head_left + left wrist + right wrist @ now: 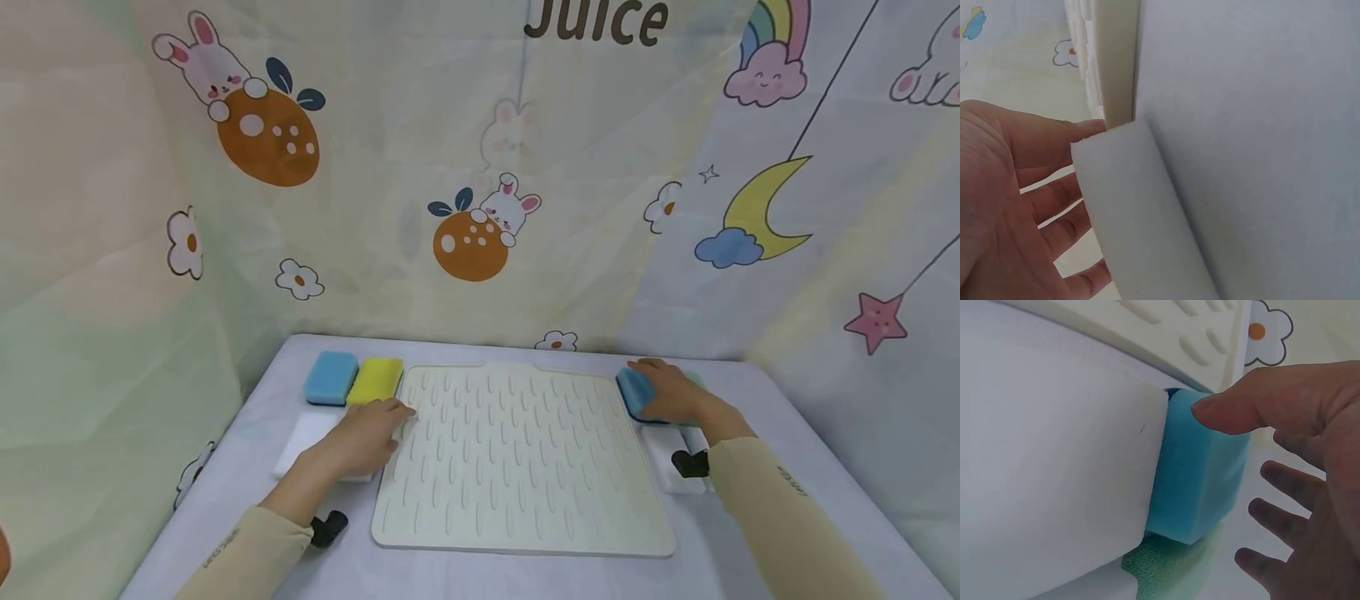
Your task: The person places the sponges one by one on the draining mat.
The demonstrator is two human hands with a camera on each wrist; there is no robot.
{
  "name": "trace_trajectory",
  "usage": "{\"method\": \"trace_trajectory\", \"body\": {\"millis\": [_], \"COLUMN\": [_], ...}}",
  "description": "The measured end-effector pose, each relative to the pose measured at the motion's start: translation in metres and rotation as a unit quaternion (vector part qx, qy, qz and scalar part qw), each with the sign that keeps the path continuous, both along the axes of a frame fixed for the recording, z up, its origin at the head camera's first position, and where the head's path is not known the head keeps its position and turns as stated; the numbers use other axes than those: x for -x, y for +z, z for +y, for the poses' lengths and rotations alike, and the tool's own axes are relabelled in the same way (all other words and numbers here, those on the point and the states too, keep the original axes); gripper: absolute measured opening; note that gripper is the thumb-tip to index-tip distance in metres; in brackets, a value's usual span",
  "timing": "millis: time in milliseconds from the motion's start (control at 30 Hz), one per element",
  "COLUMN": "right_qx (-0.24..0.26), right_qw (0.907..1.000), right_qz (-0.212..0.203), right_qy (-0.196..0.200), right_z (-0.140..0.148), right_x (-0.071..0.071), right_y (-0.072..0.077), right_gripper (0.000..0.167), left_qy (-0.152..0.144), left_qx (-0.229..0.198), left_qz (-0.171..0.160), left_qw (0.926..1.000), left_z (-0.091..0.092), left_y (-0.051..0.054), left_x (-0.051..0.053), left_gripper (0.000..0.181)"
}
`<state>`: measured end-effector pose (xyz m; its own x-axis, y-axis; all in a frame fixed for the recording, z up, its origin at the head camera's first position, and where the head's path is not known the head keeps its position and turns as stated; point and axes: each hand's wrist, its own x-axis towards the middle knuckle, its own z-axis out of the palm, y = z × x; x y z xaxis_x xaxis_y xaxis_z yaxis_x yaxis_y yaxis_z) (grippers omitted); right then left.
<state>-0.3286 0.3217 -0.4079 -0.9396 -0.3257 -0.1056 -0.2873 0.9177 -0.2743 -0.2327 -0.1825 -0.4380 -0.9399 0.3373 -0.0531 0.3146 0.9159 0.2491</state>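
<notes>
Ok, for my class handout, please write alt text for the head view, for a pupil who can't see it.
A person's right hand is at a blue sponge and their left hand at a white block, on either side of a ridged pale board on a table. Another blue sponge and a yellow sponge lie beyond the left hand.

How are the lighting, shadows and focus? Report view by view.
Head view: soft, even light, no strong glare on the cream rectangular patterned mat; left wrist view: a grey shadow runs along the right edge of the white rectangular foam block; right wrist view: the blue foam block is darker on its left face, its edges fairly crisp.
</notes>
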Motion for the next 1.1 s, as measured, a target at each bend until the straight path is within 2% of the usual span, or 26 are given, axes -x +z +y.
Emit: {"method": "trace_trajectory", "body": {"millis": [133,267,500,667,1100], "right_qx": [0.007,0.004,0.006,0.008,0.004], "right_qw": [1.0,0.9999,0.9996,0.9996,0.9987], "right_qz": [-0.003,-0.01,-0.024,-0.021,-0.05], "right_qy": [0.003,-0.005,-0.017,-0.015,-0.009], "right_z": [0.007,0.012,0.018,0.019,0.015], "right_x": [0.002,0.004,0.007,0.009,0.013], "right_y": [-0.001,-0.004,-0.007,-0.008,-0.003], "right_gripper": [0.093,0.095,0.097,0.098,0.104], "left_qy": [-0.012,-0.011,-0.017,-0.015,-0.012], "left_qx": [-0.012,-0.031,-0.034,-0.035,-0.036], "left_qz": [0.006,0.001,0.008,0.008,0.0], "left_qw": [0.9998,0.9994,0.9993,0.9992,0.9993], "left_z": [-0.002,-0.005,-0.007,-0.007,-0.006], "left_y": [-0.004,-0.008,-0.015,-0.015,-0.013], "left_x": [0.0,0.0,0.002,0.001,0.0], "left_gripper": [0.05,0.052,0.05,0.05,0.051]}}
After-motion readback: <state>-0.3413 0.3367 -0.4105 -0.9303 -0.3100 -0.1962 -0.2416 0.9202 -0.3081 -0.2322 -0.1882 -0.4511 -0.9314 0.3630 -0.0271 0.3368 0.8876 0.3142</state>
